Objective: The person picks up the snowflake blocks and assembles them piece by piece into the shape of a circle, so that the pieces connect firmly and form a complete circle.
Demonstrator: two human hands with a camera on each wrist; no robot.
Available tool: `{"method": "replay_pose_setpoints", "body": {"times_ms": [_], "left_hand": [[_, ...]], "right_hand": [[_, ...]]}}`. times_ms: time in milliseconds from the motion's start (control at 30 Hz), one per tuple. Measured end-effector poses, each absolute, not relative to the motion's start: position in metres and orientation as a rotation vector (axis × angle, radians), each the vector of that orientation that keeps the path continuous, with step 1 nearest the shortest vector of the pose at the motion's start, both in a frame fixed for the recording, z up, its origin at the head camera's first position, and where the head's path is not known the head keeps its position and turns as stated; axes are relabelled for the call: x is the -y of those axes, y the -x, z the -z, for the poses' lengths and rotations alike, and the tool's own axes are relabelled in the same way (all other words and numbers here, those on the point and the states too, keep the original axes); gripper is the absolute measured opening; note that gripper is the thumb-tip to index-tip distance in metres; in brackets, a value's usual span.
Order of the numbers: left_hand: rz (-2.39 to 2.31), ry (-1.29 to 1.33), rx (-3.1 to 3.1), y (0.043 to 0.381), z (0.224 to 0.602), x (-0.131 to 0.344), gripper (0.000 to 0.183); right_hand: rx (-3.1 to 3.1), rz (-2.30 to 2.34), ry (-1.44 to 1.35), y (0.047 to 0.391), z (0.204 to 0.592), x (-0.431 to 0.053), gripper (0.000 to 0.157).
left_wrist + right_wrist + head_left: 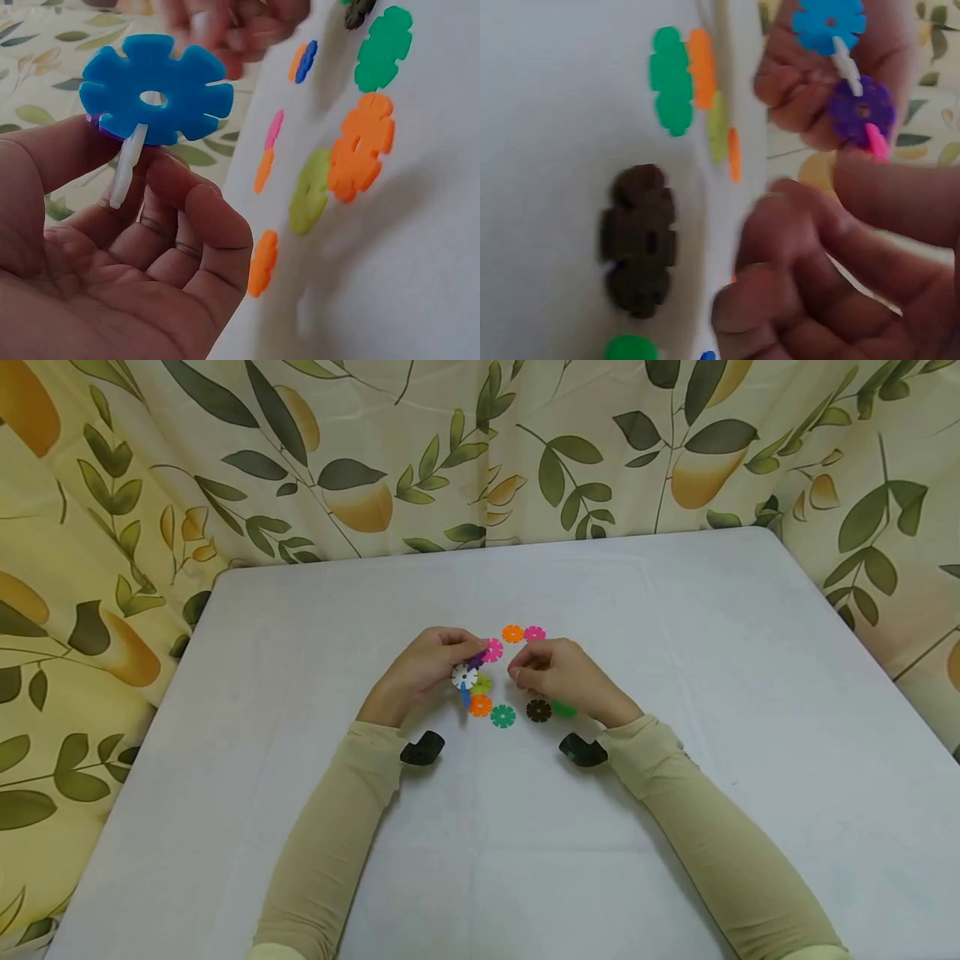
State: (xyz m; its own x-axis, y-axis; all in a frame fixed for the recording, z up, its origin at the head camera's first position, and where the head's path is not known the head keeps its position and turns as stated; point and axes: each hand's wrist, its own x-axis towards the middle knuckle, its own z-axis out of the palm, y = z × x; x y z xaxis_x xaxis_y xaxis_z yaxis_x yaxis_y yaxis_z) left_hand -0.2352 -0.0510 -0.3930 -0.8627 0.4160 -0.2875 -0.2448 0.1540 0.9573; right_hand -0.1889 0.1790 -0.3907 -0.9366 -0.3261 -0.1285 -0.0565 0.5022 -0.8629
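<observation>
My left hand (423, 664) pinches a small chain of notched plastic flower discs, raised over the table. In it, a blue disc (187, 97) is slotted to a white disc (465, 677), then come a purple disc (847, 112) and a pink disc (492, 650). Just right of the pink one is my right hand (566, 672), its fingers loosely bent and no disc showing between them. Below the hands lie a brown disc (641, 240), a teal-green disc (503, 716), an orange disc (480, 706) and a yellow-green disc (307, 195).
Farther back on the white-covered table (465, 860) lie another orange disc (513, 633) and another pink disc (534, 633). A bright green disc (564, 710) sits partly under the right hand. Black wrist devices (423, 748) show below both hands. A leaf-patterned curtain (450, 443) hangs behind.
</observation>
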Motion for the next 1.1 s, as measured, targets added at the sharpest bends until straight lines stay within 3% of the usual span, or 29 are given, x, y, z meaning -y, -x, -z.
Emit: {"method": "replay_pose_setpoints", "body": {"times_ms": [200, 533, 1100], "left_hand": [[-1.787, -0.138, -1.912, 0.239, 0.391, 0.058, 0.023], [-1.833, -0.143, -1.871, 0.238, 0.39, 0.059, 0.021], [-1.827, -0.149, -1.868, 0.236, 0.397, 0.053, 0.02]], "right_hand": [[-2.508, 1.101, 0.505, 0.187, 0.397, -0.173, 0.01], [-2.53, 0.982, 0.748, 0.183, 0.402, -0.166, 0.021], [-2.542, 1.021, 0.595, 0.184, 0.4, -0.174, 0.021]]}}
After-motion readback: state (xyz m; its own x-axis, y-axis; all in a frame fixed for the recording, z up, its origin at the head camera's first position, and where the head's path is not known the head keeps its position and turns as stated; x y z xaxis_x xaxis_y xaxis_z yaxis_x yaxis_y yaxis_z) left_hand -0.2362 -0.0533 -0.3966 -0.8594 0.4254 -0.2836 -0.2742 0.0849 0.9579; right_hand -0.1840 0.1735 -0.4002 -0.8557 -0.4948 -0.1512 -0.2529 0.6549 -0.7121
